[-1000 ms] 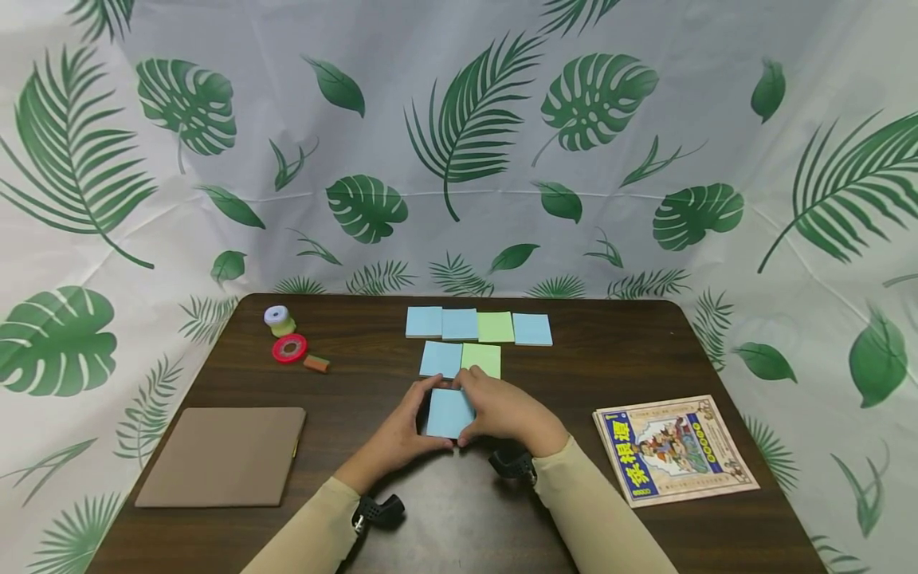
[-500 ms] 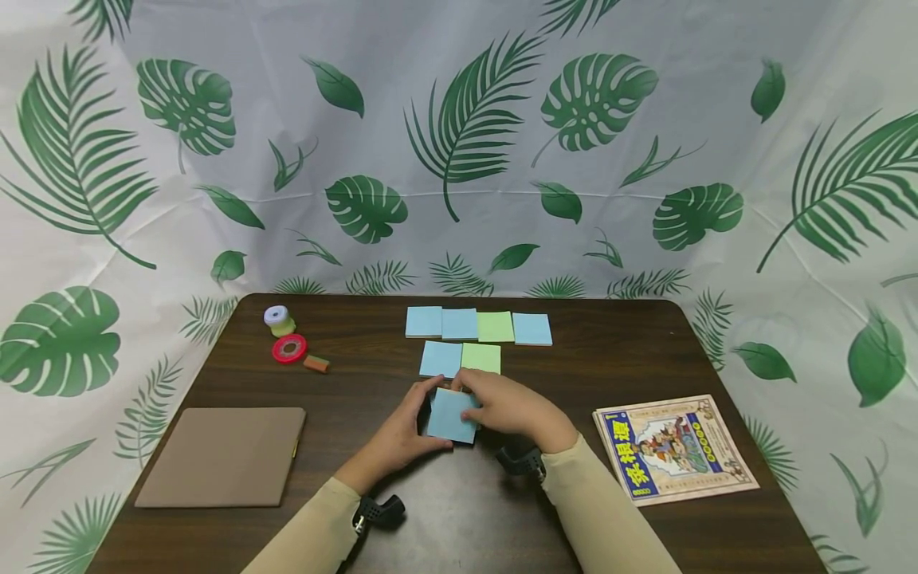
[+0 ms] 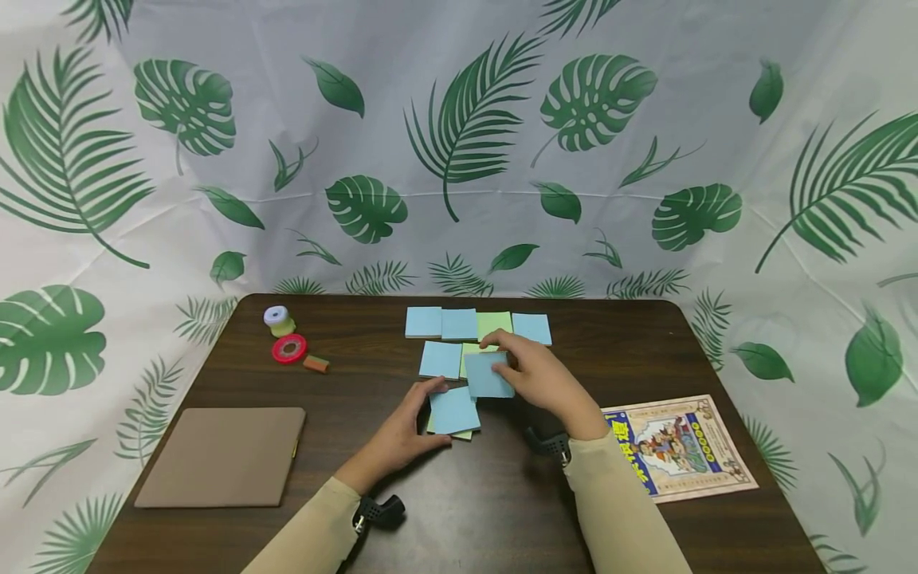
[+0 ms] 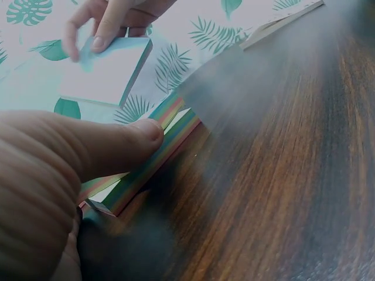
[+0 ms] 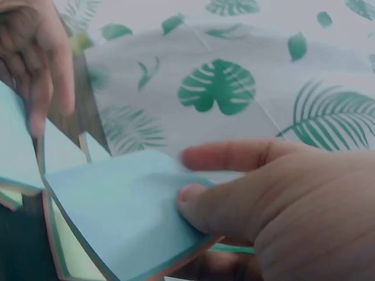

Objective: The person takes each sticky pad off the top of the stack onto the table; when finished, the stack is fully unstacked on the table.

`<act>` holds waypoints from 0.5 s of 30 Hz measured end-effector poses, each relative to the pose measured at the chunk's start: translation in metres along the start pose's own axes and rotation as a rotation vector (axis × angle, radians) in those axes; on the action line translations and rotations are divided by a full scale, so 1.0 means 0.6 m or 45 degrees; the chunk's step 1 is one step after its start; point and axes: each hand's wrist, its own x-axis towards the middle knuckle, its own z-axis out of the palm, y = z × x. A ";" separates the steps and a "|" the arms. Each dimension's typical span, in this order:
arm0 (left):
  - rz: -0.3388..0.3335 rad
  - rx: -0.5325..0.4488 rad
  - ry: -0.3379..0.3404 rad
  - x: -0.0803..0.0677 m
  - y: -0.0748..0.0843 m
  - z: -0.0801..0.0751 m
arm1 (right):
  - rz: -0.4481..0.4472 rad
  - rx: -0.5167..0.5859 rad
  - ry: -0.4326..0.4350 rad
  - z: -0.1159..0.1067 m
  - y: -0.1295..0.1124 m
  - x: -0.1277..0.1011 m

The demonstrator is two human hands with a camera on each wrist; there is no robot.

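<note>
My right hand [image 3: 548,383] pinches a blue sticky note pad [image 3: 489,379], thumb on top, and holds it up just right of the small stack of sticky note pads [image 3: 455,410]. In the right wrist view, the thumb lies on the face of that pad [image 5: 129,205]. My left hand [image 3: 398,434] grips the stack's left side between thumb and fingers. Blue lies on top there, with green peeking out askew below. The left wrist view shows the thumb against the stack's multicoloured edges [image 4: 158,155]. Beyond, a blue pad [image 3: 440,359] adjoins a green pad [image 3: 469,348], partly covered by the held one.
A back row holds a green pad [image 3: 495,321] among blue pads [image 3: 423,321]. A brown notebook [image 3: 222,458] lies left, comic books [image 3: 681,446] right. Rolls of tape [image 3: 280,320], a red ring-shaped roll [image 3: 290,348] and a small orange-green block [image 3: 316,363] sit back left.
My right hand has slid the top blue pad off the stack and lifted it rightward and away from me. The left hand has stayed at the stack.
</note>
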 end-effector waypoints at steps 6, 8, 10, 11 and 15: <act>-0.001 -0.003 0.012 -0.001 -0.003 0.003 | 0.029 -0.042 0.125 -0.013 0.017 -0.007; 0.002 -0.003 0.013 -0.002 -0.003 0.003 | 0.067 -0.067 0.134 -0.015 0.023 -0.008; 0.000 0.002 0.011 -0.002 -0.004 0.003 | 0.114 -0.100 0.138 -0.017 0.029 -0.008; -0.001 0.003 0.010 -0.002 -0.003 0.003 | 0.137 -0.122 0.135 -0.018 0.033 -0.008; -0.002 0.003 0.010 -0.003 -0.003 0.002 | 0.234 -0.178 0.112 -0.022 0.045 -0.010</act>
